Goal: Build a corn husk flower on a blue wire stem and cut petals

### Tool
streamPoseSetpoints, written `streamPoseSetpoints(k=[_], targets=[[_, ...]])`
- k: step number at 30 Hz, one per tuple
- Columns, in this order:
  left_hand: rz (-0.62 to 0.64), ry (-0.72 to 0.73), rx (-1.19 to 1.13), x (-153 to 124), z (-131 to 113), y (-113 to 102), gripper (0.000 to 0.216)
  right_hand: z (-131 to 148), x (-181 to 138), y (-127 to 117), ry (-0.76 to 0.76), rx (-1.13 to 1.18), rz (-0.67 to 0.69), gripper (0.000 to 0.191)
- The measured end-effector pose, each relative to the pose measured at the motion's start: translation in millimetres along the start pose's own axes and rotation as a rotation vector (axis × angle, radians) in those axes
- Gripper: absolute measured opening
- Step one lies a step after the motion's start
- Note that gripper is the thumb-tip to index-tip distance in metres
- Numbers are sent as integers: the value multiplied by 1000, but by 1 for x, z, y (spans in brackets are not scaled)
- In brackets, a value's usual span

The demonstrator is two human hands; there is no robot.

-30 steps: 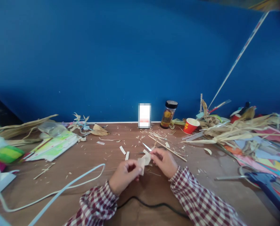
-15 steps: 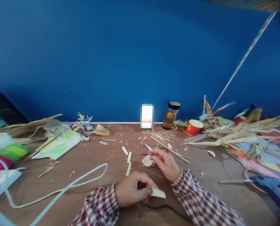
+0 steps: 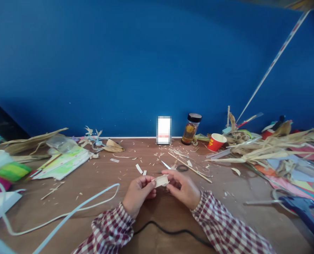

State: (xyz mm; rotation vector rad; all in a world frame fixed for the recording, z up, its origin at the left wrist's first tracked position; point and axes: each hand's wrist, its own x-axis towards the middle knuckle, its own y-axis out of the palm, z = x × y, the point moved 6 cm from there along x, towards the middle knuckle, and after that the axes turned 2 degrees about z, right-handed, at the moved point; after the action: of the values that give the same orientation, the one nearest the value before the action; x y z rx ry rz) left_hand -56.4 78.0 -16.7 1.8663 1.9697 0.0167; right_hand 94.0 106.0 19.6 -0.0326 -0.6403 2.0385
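Observation:
My left hand [image 3: 138, 192] and my right hand [image 3: 183, 187] meet over the brown table [image 3: 93, 208], both pinching one small pale strip of dried husk [image 3: 161, 181] between thumbs and fingers. The strip lies roughly level between them. Small scissors [image 3: 172, 167] lie on the table just beyond my right hand. Two cut husk strips [image 3: 139, 168] lie a little beyond my left hand, among scattered shavings.
A glass jar [image 3: 190, 129] and a red paper cup [image 3: 216, 142] stand by the blue wall. Dried husks [image 3: 265, 148] and coloured paper pile up at the right, with a blue glue gun [image 3: 296, 206]. A white cable [image 3: 74, 211] and a black cable [image 3: 172, 231] cross the front. Printed sheets [image 3: 61, 164] lie left.
My left hand, which had dropped toward me with a husk strip, has come back up to the right hand. Both hands now hold one piece together.

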Motion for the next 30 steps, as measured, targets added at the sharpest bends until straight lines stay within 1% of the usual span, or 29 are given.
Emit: streamPoseSetpoints(k=[3, 6, 8, 13, 14, 16, 18, 20, 23, 26, 28, 30], targets=[[22, -11, 13, -1, 0, 2, 39, -2, -2, 7, -17, 31, 21, 33], [49, -12, 26, -1, 1, 4, 37, -7, -3, 8, -2, 157, 7, 41], [47, -9, 29, -1, 2, 3, 36, -8, -2, 5, -8, 160, -4, 40], [50, -10, 68, -1, 2, 4, 37, 5, -1, 2, -130, -33, -10, 14], [36, 0, 70, -1, 1, 3, 38, 6, 0, 1, -123, -38, -22, 12], [-17, 52, 79, -2, -5, 1, 43, 4, 0, -2, -64, -22, -84, 11], [-43, 152, 123, -5, -12, 0, 48, 0, 0, -6, 3, 12, -145, 11], [0, 261, 195, -7, -18, 2, 48, -1, 0, -9, 46, 41, -176, 11], [74, 349, 288, -8, -19, 6, 32, -2, 0, -8, 72, 58, -169, 10], [35, 365, 370, -7, -15, 5, 17, -2, -1, -2, 83, 105, -128, 10], [-4, 343, 376, -6, -13, 3, 16, -4, -1, 2, 106, 165, -108, 11], [-1, 303, 326, -5, -11, 3, 17, -8, -1, 5, 143, 256, -98, 11]])
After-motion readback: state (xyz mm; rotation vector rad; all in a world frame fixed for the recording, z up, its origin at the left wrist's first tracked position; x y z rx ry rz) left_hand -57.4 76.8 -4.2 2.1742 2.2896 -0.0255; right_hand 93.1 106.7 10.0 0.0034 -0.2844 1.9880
